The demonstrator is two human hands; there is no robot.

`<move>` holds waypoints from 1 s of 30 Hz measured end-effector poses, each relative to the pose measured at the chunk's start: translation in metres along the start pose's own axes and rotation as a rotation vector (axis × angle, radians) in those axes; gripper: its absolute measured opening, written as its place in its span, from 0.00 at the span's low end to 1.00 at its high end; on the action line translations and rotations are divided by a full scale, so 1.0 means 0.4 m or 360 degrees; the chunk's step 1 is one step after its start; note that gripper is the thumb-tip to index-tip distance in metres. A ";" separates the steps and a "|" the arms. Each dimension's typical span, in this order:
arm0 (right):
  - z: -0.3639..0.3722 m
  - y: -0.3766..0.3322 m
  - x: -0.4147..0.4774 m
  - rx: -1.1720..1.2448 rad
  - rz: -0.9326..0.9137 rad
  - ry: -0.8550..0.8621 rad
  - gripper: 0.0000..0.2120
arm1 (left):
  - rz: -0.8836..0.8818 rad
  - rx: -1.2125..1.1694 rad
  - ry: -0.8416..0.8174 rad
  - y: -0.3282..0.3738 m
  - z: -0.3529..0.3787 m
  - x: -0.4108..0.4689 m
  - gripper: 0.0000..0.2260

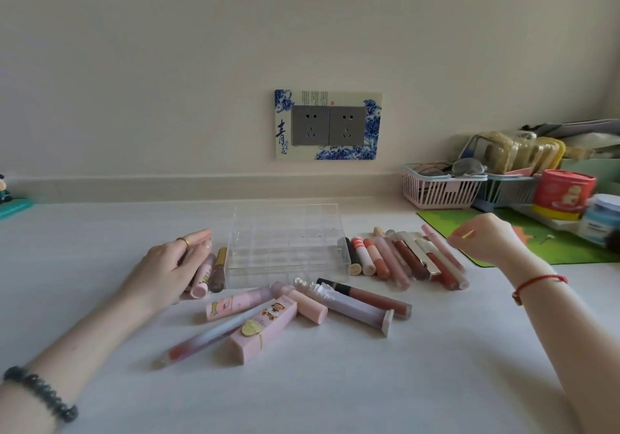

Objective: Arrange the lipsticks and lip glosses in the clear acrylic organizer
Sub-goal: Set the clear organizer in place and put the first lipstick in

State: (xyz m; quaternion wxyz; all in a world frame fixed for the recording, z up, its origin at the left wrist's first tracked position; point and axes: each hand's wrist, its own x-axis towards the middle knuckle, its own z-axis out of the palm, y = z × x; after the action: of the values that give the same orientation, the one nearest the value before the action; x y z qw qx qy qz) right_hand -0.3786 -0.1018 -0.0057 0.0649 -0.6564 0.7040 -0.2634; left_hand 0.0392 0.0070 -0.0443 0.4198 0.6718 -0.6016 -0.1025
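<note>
The clear acrylic organizer (285,242) stands mid-table, and I see nothing in its grid cells. A row of several lipsticks and glosses (402,255) lies to its right. More tubes lie in front of it, among them a pink boxed lipstick (265,329) and a long brown gloss (369,296). My left hand (171,269) rests flat over a few tubes left of the organizer; a pink tube (203,277) and a gold-capped gloss (219,267) stick out beside it. My right hand (483,239) hovers above the right row, fingers pinched on a thin gold stick (468,234).
A pink basket (443,188) and a blue basket (503,192) with clutter stand at the back right, beside a red tin (562,195) and jars. A green mat (550,242) lies under my right hand. Wall sockets (328,125) are behind the organizer.
</note>
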 end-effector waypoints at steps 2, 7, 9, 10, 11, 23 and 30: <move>0.008 0.006 0.002 -0.0011 0.0106 -0.0067 0.13 | 0.0029 0.0002 -0.0013 0.003 0.000 -0.003 0.16; 0.022 -0.002 -0.009 -0.0077 0.0252 -0.0134 0.25 | 0.0048 0.0118 -0.0067 0.015 -0.005 -0.014 0.16; 0.022 -0.003 -0.009 -0.0080 0.0263 -0.0146 0.25 | 0.0050 0.0170 -0.0079 0.024 -0.007 -0.020 0.21; 0.022 -0.002 -0.009 -0.0069 0.0277 -0.0153 0.25 | 0.0063 0.0216 -0.0087 0.029 -0.009 -0.024 0.24; 0.022 -0.002 -0.008 -0.0060 0.0293 -0.0161 0.25 | 0.0076 0.0253 -0.0094 0.032 -0.009 -0.026 0.26; -0.004 -0.028 -0.004 0.0450 0.0141 0.0098 0.16 | 0.0114 0.0216 -0.0085 0.055 0.005 -0.028 0.15; -0.023 -0.228 -0.079 0.1612 -0.0314 -0.0126 0.09 | 0.0315 0.0423 -0.0233 0.075 0.006 -0.034 0.20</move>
State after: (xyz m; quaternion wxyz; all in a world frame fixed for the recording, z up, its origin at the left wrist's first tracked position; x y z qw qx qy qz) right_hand -0.2974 -0.0689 0.0357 0.3761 -0.6153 0.4199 -0.5510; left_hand 0.0126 0.0202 -0.0303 0.2904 0.6495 -0.7021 -0.0289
